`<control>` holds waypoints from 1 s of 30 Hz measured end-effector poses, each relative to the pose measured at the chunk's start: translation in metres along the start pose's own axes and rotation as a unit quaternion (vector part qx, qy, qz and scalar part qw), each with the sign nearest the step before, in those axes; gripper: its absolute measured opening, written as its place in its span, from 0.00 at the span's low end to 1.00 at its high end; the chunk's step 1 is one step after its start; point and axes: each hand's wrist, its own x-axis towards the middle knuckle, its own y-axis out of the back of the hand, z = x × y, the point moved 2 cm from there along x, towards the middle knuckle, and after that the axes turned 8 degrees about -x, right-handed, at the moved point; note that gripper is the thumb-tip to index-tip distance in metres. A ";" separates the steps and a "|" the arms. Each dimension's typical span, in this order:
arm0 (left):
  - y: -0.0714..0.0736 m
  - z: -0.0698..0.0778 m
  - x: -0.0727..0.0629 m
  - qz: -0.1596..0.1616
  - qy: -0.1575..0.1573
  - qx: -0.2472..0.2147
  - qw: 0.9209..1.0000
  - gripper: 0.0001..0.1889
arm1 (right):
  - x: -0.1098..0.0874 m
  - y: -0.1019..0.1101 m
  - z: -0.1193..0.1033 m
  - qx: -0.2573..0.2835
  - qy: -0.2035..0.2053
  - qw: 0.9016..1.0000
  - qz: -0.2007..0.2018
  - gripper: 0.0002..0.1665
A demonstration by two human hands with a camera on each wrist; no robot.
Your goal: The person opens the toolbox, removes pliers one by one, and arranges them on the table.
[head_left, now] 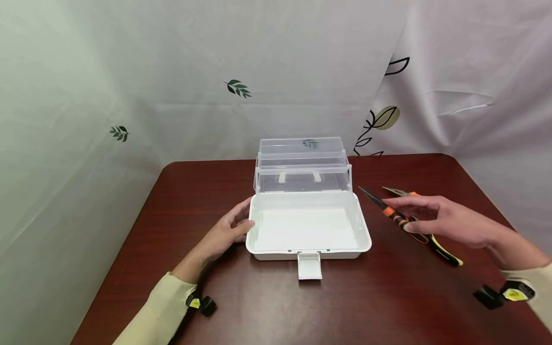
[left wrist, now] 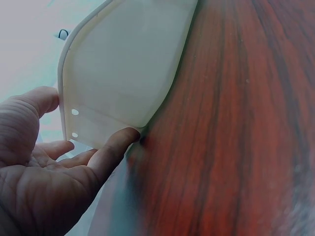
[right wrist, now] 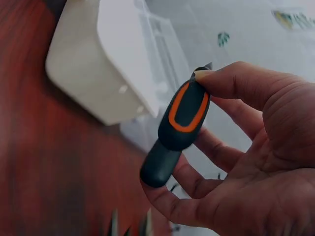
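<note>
A white plastic box (head_left: 308,255) stands on the table, its clear tiered lid (head_left: 304,167) raised at the back and its front latch (head_left: 309,266) hanging down. My left hand (head_left: 224,235) holds the box's left side, thumb at the rim and fingers along the outer wall. To the right of the box, my right hand (head_left: 448,220) grips a pointed hand tool (head_left: 394,216) with a dark tip and black-and-orange handles (right wrist: 184,115). Its tip points toward the box. Whether it is pliers or snips I cannot tell.
More tools lie beneath and beyond the right hand, partly hidden: a silver pointed tip (head_left: 396,191) and a black-and-yellow handle (head_left: 446,251). The dark red table (head_left: 207,187) has rounded back corners. Pale cloth (head_left: 194,72) with leaf prints hangs behind it.
</note>
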 end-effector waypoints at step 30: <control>0.001 -0.001 0.001 0.005 0.007 0.009 1.000 0.37 | -0.064 -0.079 0.058 -0.157 -0.038 0.976 0.145 0.34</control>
